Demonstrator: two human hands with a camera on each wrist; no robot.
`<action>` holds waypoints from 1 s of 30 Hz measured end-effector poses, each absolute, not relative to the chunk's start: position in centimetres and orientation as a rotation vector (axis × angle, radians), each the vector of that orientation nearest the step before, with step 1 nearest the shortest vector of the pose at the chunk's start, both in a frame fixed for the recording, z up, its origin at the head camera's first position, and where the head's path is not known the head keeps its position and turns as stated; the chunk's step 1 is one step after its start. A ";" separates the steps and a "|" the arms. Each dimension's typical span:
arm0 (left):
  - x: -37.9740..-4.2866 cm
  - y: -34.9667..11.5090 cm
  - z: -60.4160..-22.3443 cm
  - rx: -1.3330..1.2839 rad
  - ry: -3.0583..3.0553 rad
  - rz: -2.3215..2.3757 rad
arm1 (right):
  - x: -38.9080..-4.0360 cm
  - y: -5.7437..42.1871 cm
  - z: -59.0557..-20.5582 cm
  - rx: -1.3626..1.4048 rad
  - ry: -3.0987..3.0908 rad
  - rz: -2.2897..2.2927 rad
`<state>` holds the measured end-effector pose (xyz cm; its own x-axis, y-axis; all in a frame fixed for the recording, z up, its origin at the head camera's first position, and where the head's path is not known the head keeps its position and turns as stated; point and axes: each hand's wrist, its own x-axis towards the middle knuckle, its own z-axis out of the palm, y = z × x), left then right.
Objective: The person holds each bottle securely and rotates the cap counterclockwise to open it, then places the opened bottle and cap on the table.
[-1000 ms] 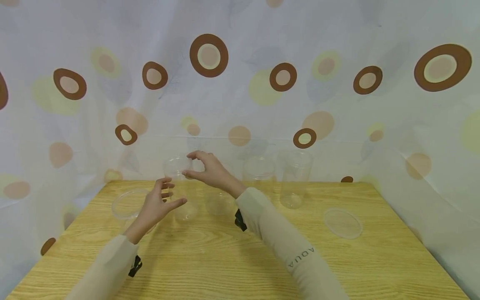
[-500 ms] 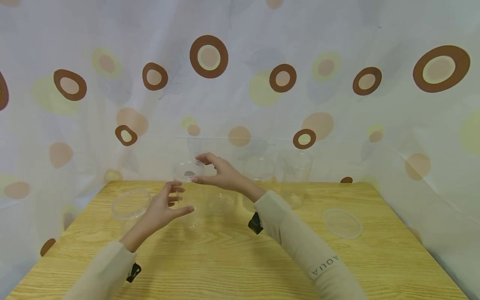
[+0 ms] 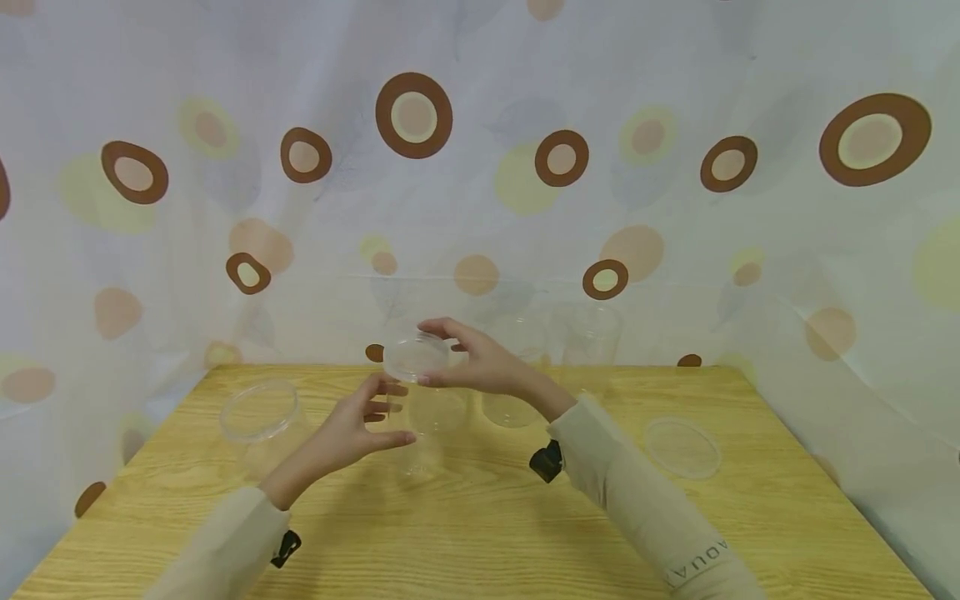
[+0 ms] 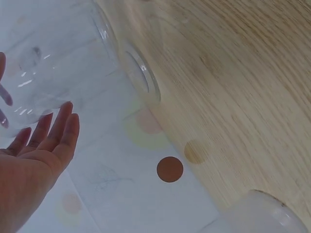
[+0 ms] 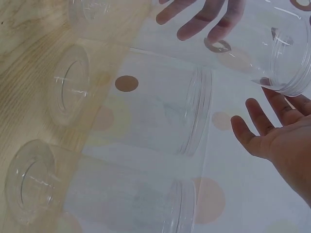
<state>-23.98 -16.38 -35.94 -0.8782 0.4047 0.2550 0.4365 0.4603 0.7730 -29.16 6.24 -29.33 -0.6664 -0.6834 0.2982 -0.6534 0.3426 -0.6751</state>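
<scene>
In the head view a tall clear plastic jar (image 3: 415, 357) stands roughly upright between both hands, in front of the row at the back. My left hand (image 3: 347, 437) holds its body from the left, fingers behind and thumb in front. At the round top, my right hand (image 3: 483, 365) grips the rim between thumb and fingers. The left wrist view shows the see-through jar wall (image 4: 53, 73) beyond the left fingers (image 4: 63, 133). In the right wrist view, the right fingers (image 5: 255, 116) reach the ridged rim, while the left fingers (image 5: 204, 22) lie along the wall.
Behind the held jar are more clear jars, including one in the middle (image 3: 513, 408) and one to the right (image 3: 591, 358). Another jar (image 3: 258, 412) stands at the left. A flat clear disc (image 3: 684, 447) lies on the wooden table (image 3: 480, 533); a patterned curtain (image 3: 480, 167) hangs behind.
Both hands have carried the jar to the right and nearer along the table. Its top now tips more toward the camera. The left jar and the flat disc stay in place.
</scene>
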 end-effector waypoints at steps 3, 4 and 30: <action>-24.1 -15.8 -36.0 -0.802 -2.657 -1.431 | -28.8 7.1 -29.4 -1.259 2.540 -1.252; -24.1 -15.6 -36.0 -0.813 -2.655 -1.439 | -28.7 7.4 -29.4 -1.256 2.540 -1.253; -23.8 -9.5 -36.7 -0.823 -2.542 -1.674 | -26.0 11.0 -29.9 -0.997 2.729 -1.455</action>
<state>-23.82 -9.54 -36.65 -0.8638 0.4268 0.2677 0.4145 0.3001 0.8592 -26.04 10.99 -29.94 -0.8066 -0.4656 0.3641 -0.5618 0.4125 -0.7171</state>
